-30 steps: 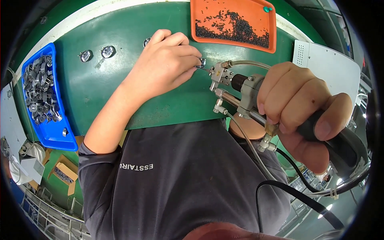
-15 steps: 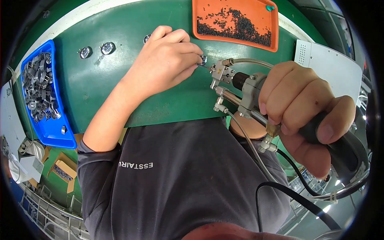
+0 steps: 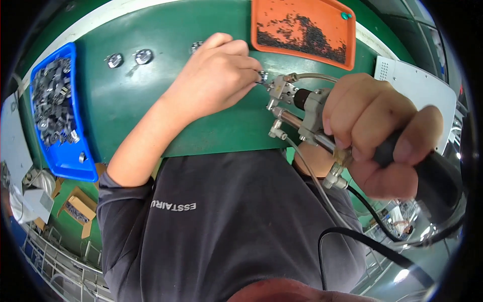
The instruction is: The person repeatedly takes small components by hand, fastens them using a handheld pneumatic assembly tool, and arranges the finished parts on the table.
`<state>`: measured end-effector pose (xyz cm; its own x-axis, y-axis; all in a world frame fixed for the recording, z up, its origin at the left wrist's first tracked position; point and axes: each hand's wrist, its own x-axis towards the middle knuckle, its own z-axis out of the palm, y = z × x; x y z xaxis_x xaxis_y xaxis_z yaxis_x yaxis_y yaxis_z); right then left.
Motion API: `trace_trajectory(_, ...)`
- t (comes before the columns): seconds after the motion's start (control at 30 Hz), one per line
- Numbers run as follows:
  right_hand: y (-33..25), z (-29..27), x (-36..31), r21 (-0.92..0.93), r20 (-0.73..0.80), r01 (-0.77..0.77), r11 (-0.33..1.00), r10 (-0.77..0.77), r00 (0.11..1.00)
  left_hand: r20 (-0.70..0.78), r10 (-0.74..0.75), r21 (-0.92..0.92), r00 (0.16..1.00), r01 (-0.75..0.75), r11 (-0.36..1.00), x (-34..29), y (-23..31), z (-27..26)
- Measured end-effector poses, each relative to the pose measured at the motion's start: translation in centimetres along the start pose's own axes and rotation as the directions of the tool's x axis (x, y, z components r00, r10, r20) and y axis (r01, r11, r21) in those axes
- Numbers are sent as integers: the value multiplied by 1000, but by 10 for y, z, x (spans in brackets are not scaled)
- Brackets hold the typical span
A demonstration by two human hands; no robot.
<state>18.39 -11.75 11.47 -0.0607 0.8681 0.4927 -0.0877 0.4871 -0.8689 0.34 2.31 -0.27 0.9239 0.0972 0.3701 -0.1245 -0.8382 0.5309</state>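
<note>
My left hand [image 3: 216, 75] is closed in a pinch on a small shiny metal part [image 3: 262, 76] above the green tabletop. Most of that part is hidden behind the fingertips. From the right, my right hand [image 3: 375, 121] wraps round the black handle of a dispensing gun [image 3: 282, 89] with metal fittings and hoses. The gun's front end points left and its thin tip reaches the metal part; whether the two touch, I cannot tell. Two similar round parts, a nearer-left one [image 3: 114, 61] and another [image 3: 144, 56], lie farther left. A further part [image 3: 196, 47] shows just behind my left hand.
An orange tray [image 3: 303, 55] with many tiny black pieces stands at the far side. On the left is a blue tray [image 3: 75, 168] heaped with dark and metallic parts. A pale flat metal box [image 3: 417, 93] sits at right. A black hose [image 3: 372, 246] loops below the gun.
The whole view has shifted slightly, with the trays and loose parts appearing a little farther right. Both hands keep their hold, and the gun's tip stays at the metal part.
</note>
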Motion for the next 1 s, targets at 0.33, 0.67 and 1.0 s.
trace_trajectory(0.33,1,24,-13,-72,-231,277,958,-286,930,-52,-16,187,999,25,982,-15,21,3)
trace_trajectory(0.67,6,1,-8,-80,-209,323,943,-333,919,-638,-328,570,697,714,407,-222,4,-183)
trace_trajectory(1.0,-15,-16,-19,-136,-123,139,981,-156,980,-727,-220,540,650,740,402,-252,-1,-157)
